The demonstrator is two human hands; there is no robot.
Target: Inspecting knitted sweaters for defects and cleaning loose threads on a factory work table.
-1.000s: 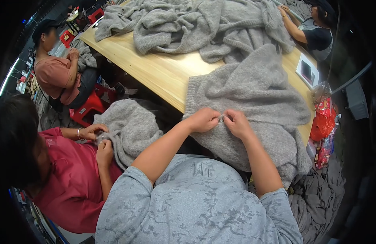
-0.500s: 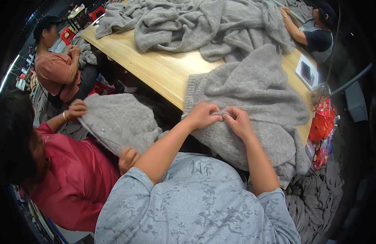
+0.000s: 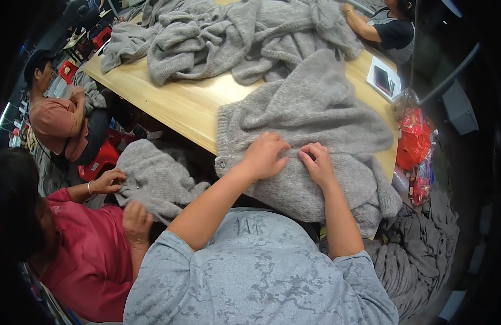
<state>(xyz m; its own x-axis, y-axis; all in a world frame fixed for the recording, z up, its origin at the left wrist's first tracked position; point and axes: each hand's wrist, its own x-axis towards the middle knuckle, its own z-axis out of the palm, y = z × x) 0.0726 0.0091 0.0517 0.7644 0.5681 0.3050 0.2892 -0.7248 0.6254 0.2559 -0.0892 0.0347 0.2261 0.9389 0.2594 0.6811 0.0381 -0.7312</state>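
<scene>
A grey knitted garment [image 3: 294,189], likely a cardigan with a button near its ribbed edge, lies over the near edge of the wooden table, its lower folds hanging toward me. My left hand [image 3: 265,155] rests on the knit, thumb apart from the fingers, holding nothing I can see. Just to its right, my right hand [image 3: 319,163] touches the same knit with loosely bent fingers, thumb and forefinger slightly apart. A short stretch of fabric shows between the two hands.
More grey knitwear [image 3: 207,40] is heaped across the far side of the table [image 3: 158,105]. At left a co-worker in a red shirt [image 3: 93,238] handles another grey knit [image 3: 153,173]. A phone [image 3: 383,80], red bags [image 3: 413,143] and piled knitwear [image 3: 418,244] are at right.
My thumbs and fingers, pinched together on the knit before, have parted, and both hands now lie looser on it. The whole view has shifted. The red-shirted co-worker's hands have moved on their garment.
</scene>
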